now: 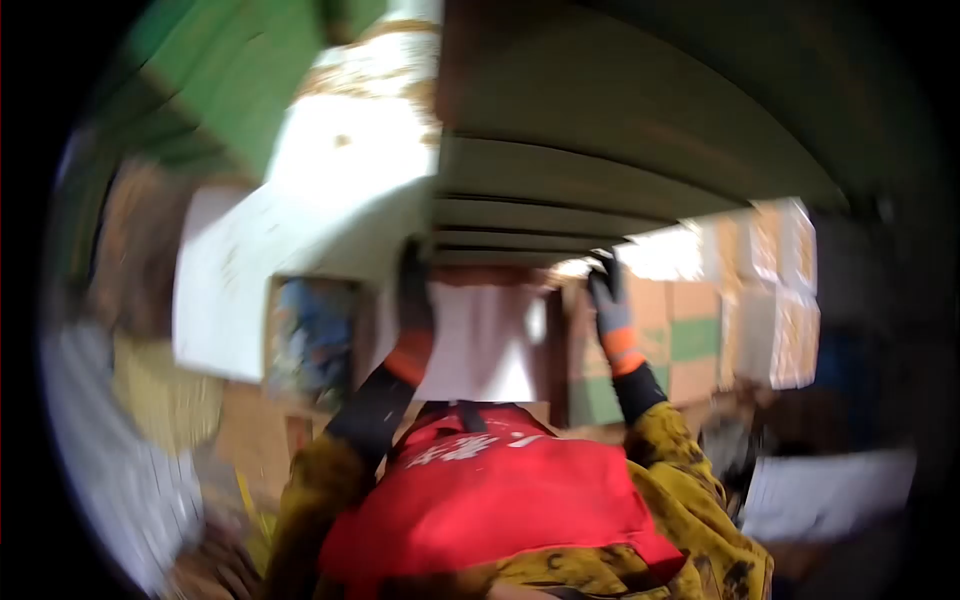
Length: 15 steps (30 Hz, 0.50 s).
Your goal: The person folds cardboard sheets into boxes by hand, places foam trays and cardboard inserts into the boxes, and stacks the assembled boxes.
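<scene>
We are holding our left hand (416, 295) and right hand (612, 305) by the dark panel (620, 90), at its near edge. Blur is hiding their grip; we cannot tell what is done or left.

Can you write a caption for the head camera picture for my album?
Gloved left hand and gloved right hand reach toward a big dark ridged panel.

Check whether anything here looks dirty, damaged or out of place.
The white surface at upper left has brown marks near its top, perhaps dirt or rust; blur hides which. Dark blotches dot the mustard right sleeve, stains or pattern, I can't tell. Nothing looks spilled.
</scene>
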Tool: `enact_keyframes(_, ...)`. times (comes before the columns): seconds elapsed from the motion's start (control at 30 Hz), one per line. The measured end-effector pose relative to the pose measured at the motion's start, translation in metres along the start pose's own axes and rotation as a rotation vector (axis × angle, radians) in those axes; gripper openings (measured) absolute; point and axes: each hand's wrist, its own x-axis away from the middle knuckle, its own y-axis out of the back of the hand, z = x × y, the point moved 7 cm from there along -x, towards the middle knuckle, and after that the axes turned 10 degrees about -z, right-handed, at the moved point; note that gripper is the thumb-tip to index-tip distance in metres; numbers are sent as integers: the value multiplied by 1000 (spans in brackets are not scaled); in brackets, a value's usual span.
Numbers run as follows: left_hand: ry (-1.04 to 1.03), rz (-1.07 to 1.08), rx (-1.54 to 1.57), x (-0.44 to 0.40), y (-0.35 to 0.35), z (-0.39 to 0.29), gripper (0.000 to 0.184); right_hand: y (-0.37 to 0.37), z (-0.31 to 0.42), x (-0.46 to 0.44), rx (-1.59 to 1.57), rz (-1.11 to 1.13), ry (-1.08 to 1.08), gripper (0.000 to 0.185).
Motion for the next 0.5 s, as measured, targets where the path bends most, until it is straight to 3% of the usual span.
enact_keyframes(0.07,17,41,40,16,-2,3,48,14,24,29,62,-85,101,60)
enact_keyframes(0.1,10,57,42,24,1,1,48,27,30,38,130,-106,16,60)
enact_keyframes(0.17,-94,78,-53,39,15,-17,47,83,23,45,244,-132,50,60)
enact_keyframes(0.2,-229,47,-247,42,30,-40,53,119,20,44,361,-192,63,60)
enact_keyframes(0.23,-622,-156,-709,48,49,-72,57,170,9,43,470,-246,82,60)
enact_keyframes(0.3,-776,-500,-1170,22,134,-67,68,312,-62,27,512,-430,8,64)
enact_keyframes(0.37,-629,-350,-1430,-5,177,10,63,384,-109,12,666,-458,-35,70)
enact_keyframes(0.43,-524,-181,-1567,-12,187,53,57,415,-157,-9,404,-423,-255,75)
enact_keyframes(0.5,-587,-276,-1697,12,144,24,48,417,-171,-25,372,-265,-338,80)
